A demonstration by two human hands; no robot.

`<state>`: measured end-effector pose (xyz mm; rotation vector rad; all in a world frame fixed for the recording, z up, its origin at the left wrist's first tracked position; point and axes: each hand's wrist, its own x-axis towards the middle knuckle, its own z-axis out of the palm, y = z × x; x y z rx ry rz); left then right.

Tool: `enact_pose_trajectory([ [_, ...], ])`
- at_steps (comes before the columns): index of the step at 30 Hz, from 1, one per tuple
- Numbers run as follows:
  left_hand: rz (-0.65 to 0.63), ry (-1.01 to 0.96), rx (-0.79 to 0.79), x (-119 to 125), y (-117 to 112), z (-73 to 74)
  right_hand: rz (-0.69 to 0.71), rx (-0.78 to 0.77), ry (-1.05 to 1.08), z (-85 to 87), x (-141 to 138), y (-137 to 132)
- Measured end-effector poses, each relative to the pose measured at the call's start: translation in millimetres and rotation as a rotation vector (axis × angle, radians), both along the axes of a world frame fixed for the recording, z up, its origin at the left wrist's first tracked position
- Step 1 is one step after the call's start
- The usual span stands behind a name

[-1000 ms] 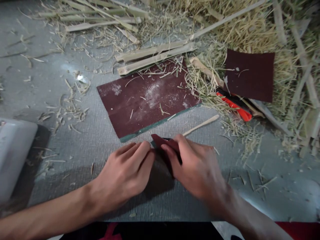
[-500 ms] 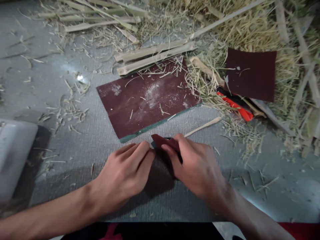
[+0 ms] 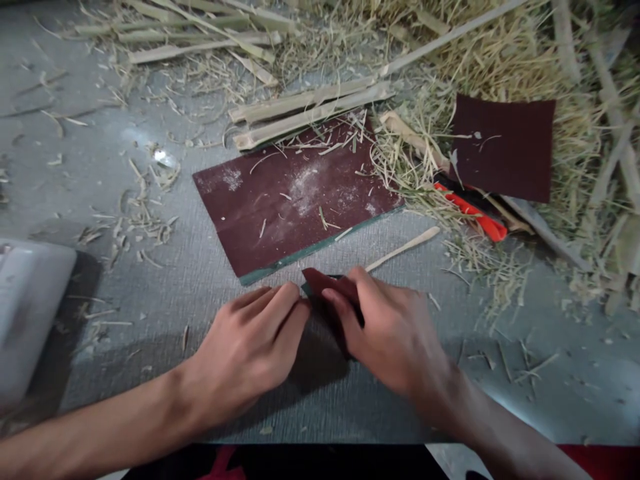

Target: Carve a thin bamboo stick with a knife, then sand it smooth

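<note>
A folded piece of dark red sandpaper (image 3: 325, 285) with a dark green backing is pinched between the thumb and fingers of my right hand (image 3: 387, 327). From under these fingers a thin pale bamboo stick (image 3: 405, 249) pokes out to the upper right, its far end a little wider. My left hand (image 3: 263, 330) is closed, fingertips pinched in line with the stick and touching the edge of the folded sandpaper. The stick's near end is hidden by the fingers. Just beyond both hands lies a larger sandpaper sheet (image 3: 280, 207), dusted with white powder and shavings.
Split bamboo strips (image 3: 315, 113) lie across the sheet's far edge. Curled shavings (image 3: 480, 40) heap up at the back right. A square of sandpaper (image 3: 503, 150) rests there above a red-and-black handle (image 3: 473, 213). At the left stands a white object (image 3: 30, 313) on the grey table (image 3: 165, 293).
The stick's far end has shifted very slightly toward my hands. Both hands keep nearly the same place and grip.
</note>
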<state>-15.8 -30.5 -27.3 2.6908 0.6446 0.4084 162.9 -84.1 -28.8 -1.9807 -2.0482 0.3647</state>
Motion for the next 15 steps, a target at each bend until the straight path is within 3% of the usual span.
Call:
enact_pose_trajectory([
  [5, 0.002, -0.004, -0.018, -1.8, -0.7, -1.4, -0.066, 0.040, -0.062, -1.7, 1.7, 1.2],
  [9, -0.021, -0.003, -0.003, -4.2, -0.5, -1.9, 0.029, 0.005, 0.015, -1.9, 0.1, 1.7],
  [13, -0.004, 0.004, -0.021, -4.6, -0.4, -1.8, -0.077, 0.066, -0.076, -0.6, 1.3, 2.8],
  [15, -0.007, 0.000, -0.018, -3.6, -0.5, -1.8, -0.048, 0.052, -0.050, -0.2, 1.8, 2.9],
])
